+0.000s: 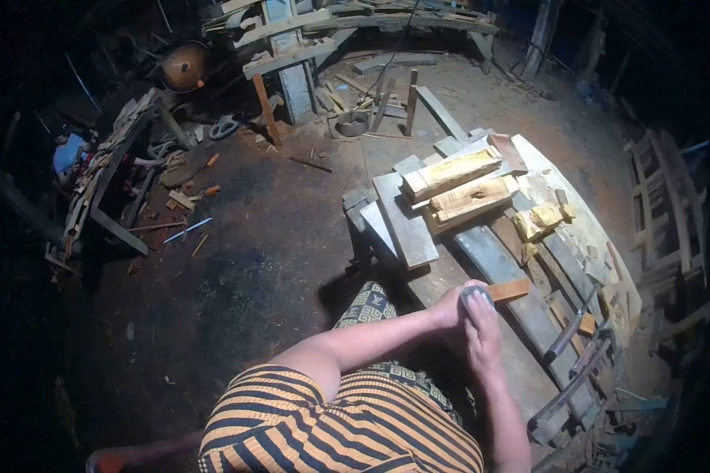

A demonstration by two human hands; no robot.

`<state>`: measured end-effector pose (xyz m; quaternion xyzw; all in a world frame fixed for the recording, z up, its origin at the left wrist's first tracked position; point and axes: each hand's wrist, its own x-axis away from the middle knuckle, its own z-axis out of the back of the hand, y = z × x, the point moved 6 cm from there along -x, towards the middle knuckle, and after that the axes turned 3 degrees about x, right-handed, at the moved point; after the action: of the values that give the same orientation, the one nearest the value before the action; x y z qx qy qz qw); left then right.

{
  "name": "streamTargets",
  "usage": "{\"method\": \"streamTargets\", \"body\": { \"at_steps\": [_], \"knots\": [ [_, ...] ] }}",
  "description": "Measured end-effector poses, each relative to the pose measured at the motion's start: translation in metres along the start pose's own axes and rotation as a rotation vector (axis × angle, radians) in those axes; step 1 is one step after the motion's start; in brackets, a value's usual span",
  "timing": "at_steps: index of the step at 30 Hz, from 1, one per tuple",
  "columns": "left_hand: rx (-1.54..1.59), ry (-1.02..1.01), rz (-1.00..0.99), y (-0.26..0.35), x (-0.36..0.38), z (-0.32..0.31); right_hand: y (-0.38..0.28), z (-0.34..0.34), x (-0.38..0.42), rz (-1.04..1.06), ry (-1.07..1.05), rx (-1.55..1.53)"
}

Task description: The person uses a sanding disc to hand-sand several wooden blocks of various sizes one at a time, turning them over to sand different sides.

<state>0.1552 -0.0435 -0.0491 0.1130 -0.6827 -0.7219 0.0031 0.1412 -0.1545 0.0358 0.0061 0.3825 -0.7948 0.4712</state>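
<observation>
My left hand (448,308) is closed around the near end of a short reddish-brown wooden piece (509,290), though its fingers are largely hidden. Against it, my right hand (483,331) presses a dark, rounded object (476,296) to the wood with its fingers together. What that dark object is cannot be made out. Both hands are close together above the near edge of the workbench (521,347), and the wooden piece sticks out to the right.
Two thick wood blocks (454,173) lie on the bench beyond my hands, with a yellowish chunk (538,222) to their right. Curved-handled tools (572,335) rest at the right. A metal bowl (353,123) stands farther back. Another person (69,153) is partly visible at far left.
</observation>
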Motion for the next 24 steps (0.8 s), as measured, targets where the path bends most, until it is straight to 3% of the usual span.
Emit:
{"method": "streamTargets", "body": {
  "at_steps": [2,3,5,9,11,14,16,18,19,23,24],
  "knots": [
    [0.000,0.028,-0.036,0.004,0.000,-0.001,0.027,0.007,-0.005,0.025,0.007,0.030],
    [0.192,-0.045,0.132,-0.003,0.002,-0.006,0.052,0.013,-0.006,-0.021,0.053,0.096],
    [0.269,-0.065,0.153,0.005,0.004,-0.010,0.115,0.026,-0.013,-0.206,0.107,0.199],
    [0.364,-0.065,0.124,0.001,0.005,-0.015,0.146,0.032,-0.014,-0.332,0.193,0.231],
    [0.367,-0.042,0.105,-0.001,0.001,-0.013,0.115,0.019,-0.010,-0.268,0.126,0.177],
    [-0.046,0.172,-0.293,0.013,0.003,-0.001,0.018,-0.001,-0.003,-0.085,-0.035,0.111],
    [0.001,0.143,-0.197,0.006,0.001,0.001,0.019,-0.002,-0.001,-0.067,-0.036,0.056],
    [0.263,-0.047,-0.044,0.001,-0.001,-0.008,0.058,0.005,-0.004,0.019,0.005,0.196],
    [0.379,-0.102,0.174,-0.002,0.004,-0.013,0.085,0.012,-0.007,-0.132,0.059,0.262],
    [0.385,-0.102,0.157,0.001,0.004,-0.016,0.142,0.036,-0.015,-0.319,0.159,0.249],
    [0.397,-0.096,0.164,-0.001,0.004,-0.016,0.123,0.036,-0.017,-0.317,0.164,0.250]
  ]
}}
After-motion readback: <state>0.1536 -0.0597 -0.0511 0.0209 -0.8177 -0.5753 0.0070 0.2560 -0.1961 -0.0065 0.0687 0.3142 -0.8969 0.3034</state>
